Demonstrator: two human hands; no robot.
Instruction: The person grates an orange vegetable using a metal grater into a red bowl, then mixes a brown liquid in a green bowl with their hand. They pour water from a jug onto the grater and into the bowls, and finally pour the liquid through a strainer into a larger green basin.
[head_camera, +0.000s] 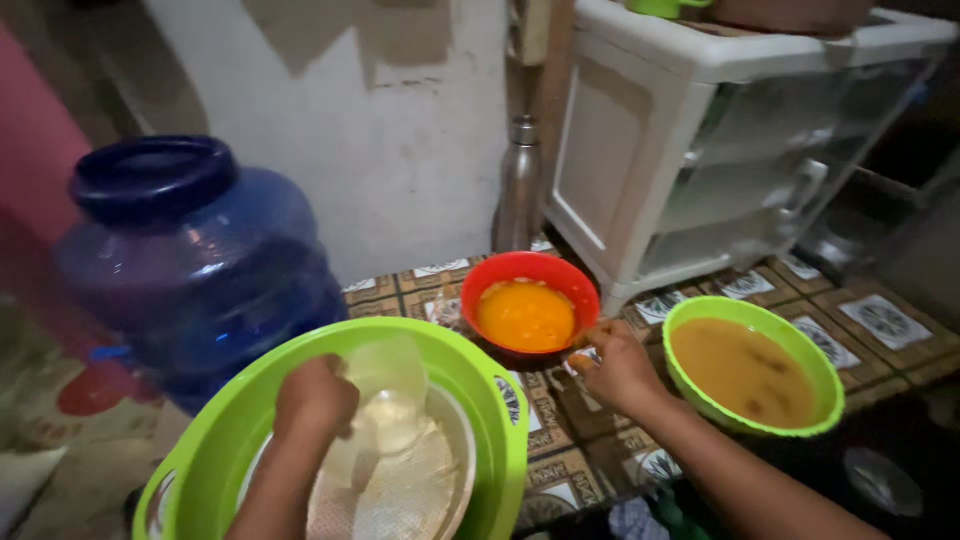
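Big basin (500, 400) lime green; jug (200, 260) deep blue; bowl (530, 270) red with orange-yellow liquid; right bowl (800, 345) green with brown liquid; mat (560, 440) brown, white-patterned squares; drawers (700, 150) white.

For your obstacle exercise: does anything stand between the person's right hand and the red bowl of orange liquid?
Nothing visible does. The right hand already sits at the near rim of the red bowl, fingertips at its edge, with only patterned floor mat beneath.

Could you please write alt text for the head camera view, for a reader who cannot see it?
A person's left hand holds a clear cup inside a large green tub, above a sieve. The right hand touches the rim of a red bowl of orange liquid. A green bowl of brownish liquid and a blue water jug stand nearby on the patterned floor.
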